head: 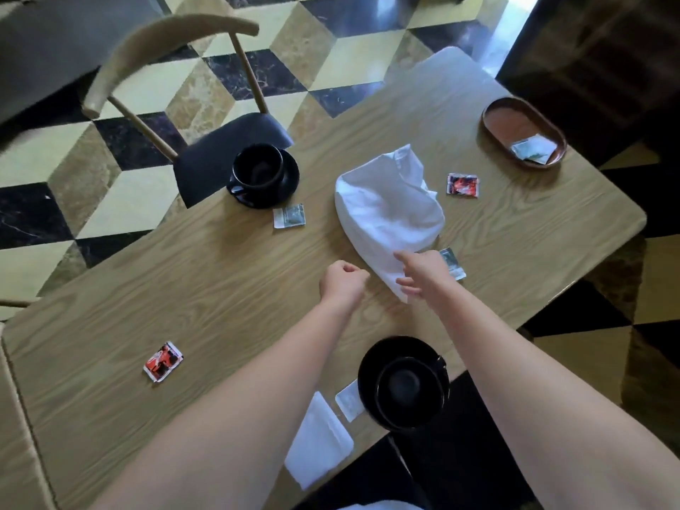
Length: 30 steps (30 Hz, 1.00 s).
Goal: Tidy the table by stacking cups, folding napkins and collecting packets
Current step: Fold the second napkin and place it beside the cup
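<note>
A crumpled white napkin (386,211) lies in the middle of the wooden table (220,288). My right hand (423,274) pinches its near edge between thumb and fingers. My left hand (342,283) hovers just left of the napkin with fingers curled, holding nothing. One black cup on a saucer (257,174) stands at the far left edge, and another black cup on a saucer (404,384) sits at the near edge between my arms. A folded white napkin (318,439) and a white packet (349,401) lie beside it. Red packets (163,361) (462,185) and grey-green packets (290,216) (453,263) are scattered.
A brown oval tray (515,123) at the far right corner holds a couple of packets (533,150). A wooden chair with a dark seat (220,149) stands at the far left side of the table. Checkered floor tiles surround the table.
</note>
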Motion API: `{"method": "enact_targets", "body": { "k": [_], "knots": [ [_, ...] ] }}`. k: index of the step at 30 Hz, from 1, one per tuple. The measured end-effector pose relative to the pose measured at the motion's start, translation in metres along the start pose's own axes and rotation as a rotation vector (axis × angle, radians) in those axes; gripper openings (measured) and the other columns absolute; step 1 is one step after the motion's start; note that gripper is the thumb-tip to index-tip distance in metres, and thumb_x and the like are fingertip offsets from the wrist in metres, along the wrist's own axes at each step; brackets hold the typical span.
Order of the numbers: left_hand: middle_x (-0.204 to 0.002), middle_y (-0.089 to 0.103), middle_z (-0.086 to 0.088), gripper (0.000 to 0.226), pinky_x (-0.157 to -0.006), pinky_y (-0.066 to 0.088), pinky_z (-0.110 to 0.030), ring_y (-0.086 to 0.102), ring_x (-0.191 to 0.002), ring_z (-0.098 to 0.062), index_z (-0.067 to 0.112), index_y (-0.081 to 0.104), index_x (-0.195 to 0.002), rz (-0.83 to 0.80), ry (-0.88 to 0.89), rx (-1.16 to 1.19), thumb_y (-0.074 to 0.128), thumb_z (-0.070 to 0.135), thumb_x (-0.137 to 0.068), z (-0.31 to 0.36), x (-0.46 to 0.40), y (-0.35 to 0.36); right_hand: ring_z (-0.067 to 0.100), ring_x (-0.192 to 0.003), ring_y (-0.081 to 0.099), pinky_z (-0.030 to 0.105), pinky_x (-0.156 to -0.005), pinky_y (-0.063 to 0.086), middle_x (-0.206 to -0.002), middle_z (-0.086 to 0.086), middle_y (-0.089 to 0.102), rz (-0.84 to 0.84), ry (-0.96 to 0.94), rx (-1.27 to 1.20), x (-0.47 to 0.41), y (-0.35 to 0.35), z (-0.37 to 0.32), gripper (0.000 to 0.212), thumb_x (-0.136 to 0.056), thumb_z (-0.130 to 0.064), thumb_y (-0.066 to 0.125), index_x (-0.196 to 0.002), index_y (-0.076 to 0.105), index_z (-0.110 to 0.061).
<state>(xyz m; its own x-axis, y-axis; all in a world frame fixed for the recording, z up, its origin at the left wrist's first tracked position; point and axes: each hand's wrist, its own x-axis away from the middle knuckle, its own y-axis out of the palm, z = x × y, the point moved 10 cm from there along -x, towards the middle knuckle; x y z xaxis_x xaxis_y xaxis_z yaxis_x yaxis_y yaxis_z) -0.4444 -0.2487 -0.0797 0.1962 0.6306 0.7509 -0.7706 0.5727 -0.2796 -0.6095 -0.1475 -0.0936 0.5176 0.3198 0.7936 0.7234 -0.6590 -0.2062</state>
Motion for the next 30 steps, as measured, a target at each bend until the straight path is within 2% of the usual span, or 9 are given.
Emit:
{"method": "enact_targets", "body": {
  "k": [3,8,14,16,18,20,25,28,30],
  "knots": [
    [-0.077,0.062,-0.011,0.009,-0.052,0.047,-0.027,0.057,-0.059,-0.022,0.006,0.062,-0.093,-0.159,-0.179,0.172,0.058,0.014,-0.092,0.003,-0.004,0.039,0.013,-0.058,0.06,0.015,-0.04,0.042,-0.082,0.002,0.064,-0.017,0.099,-0.194,-0.022,0.0,0.008,0.026,-0.09,-0.032,0.068,-0.102,0.063,-0.009],
    [-0.083,0.069,-0.012,0.037,-0.065,0.053,-0.031,0.066,-0.076,-0.023,0.003,0.065,-0.096,-0.307,-0.433,0.496,0.045,0.034,-0.102,0.0,0.006,0.084,0.021,-0.052,0.047,0.025,-0.048,0.039,-0.067,0.007,0.048,0.006,0.086,-0.332,-0.031,0.003,-0.003,0.018,-0.09,-0.024,0.068,-0.093,0.057,-0.01],
    [-0.086,0.064,-0.012,0.048,-0.094,0.05,-0.03,0.062,-0.088,-0.024,0.002,0.066,-0.095,-0.307,-0.514,1.05,0.053,0.048,-0.098,0.029,0.023,0.085,0.008,-0.045,0.058,0.021,-0.046,0.048,-0.074,0.001,0.066,0.048,-0.318,-0.336,0.021,0.0,-0.084,0.019,-0.08,-0.011,0.075,-0.092,0.06,-0.013],
    [-0.07,0.064,-0.011,0.041,-0.094,0.049,-0.026,0.065,-0.072,-0.021,0.0,0.066,-0.08,-0.313,-0.467,1.215,0.053,0.032,-0.101,0.049,0.027,0.07,0.01,-0.042,0.059,0.022,-0.047,0.048,-0.062,-0.004,0.065,0.015,-0.437,-0.299,0.054,0.008,-0.113,0.018,-0.08,-0.01,0.074,-0.086,0.057,-0.013],
    [-0.053,0.06,-0.011,0.046,-0.067,0.049,-0.025,0.059,-0.046,-0.021,-0.001,0.064,-0.061,-0.326,-0.357,1.315,0.048,0.015,-0.101,0.07,0.034,0.045,0.012,-0.042,0.057,0.02,-0.045,0.045,-0.053,-0.005,0.06,-0.069,-0.521,-0.313,0.086,0.023,-0.136,0.021,-0.082,-0.008,0.073,-0.076,0.053,-0.014],
    [-0.056,0.059,-0.013,0.043,-0.053,0.053,-0.028,0.057,-0.051,-0.022,-0.003,0.062,-0.061,-0.316,-0.235,1.383,0.05,0.011,-0.1,0.086,0.048,0.005,0.011,-0.045,0.058,0.02,-0.047,0.046,-0.056,-0.003,0.06,-0.137,-0.566,-0.329,0.118,0.037,-0.155,0.021,-0.082,-0.01,0.074,-0.076,0.054,-0.014],
    [-0.071,0.063,-0.005,0.015,-0.072,0.053,-0.022,0.061,-0.071,-0.013,0.003,0.061,-0.087,-0.258,0.02,1.701,0.055,0.009,-0.099,0.112,0.095,-0.105,0.01,-0.053,0.054,0.02,-0.05,0.042,-0.071,-0.001,0.06,-0.419,-0.596,-0.402,0.207,0.085,-0.196,0.027,-0.08,-0.013,0.078,-0.083,0.052,-0.017],
    [-0.097,0.065,0.006,0.022,-0.072,0.052,-0.008,0.065,-0.082,0.003,0.012,0.059,-0.12,-0.206,0.402,1.477,0.056,0.023,-0.101,0.125,0.148,-0.182,0.01,-0.054,0.053,0.02,-0.049,0.04,-0.071,0.0,0.061,-0.672,-0.636,-0.48,0.276,0.124,-0.218,0.022,-0.081,-0.009,0.076,-0.075,0.059,-0.021],
    [-0.09,0.067,-0.001,0.014,-0.067,0.055,-0.012,0.067,-0.075,-0.002,0.005,0.062,-0.107,-0.341,0.483,1.641,0.056,0.016,-0.101,0.133,0.171,-0.221,0.009,-0.054,0.054,0.019,-0.048,0.041,-0.071,-0.001,0.06,-0.767,-0.705,-0.468,0.321,0.144,-0.227,0.023,-0.082,-0.008,0.075,-0.07,0.063,-0.024]
  ]
}}
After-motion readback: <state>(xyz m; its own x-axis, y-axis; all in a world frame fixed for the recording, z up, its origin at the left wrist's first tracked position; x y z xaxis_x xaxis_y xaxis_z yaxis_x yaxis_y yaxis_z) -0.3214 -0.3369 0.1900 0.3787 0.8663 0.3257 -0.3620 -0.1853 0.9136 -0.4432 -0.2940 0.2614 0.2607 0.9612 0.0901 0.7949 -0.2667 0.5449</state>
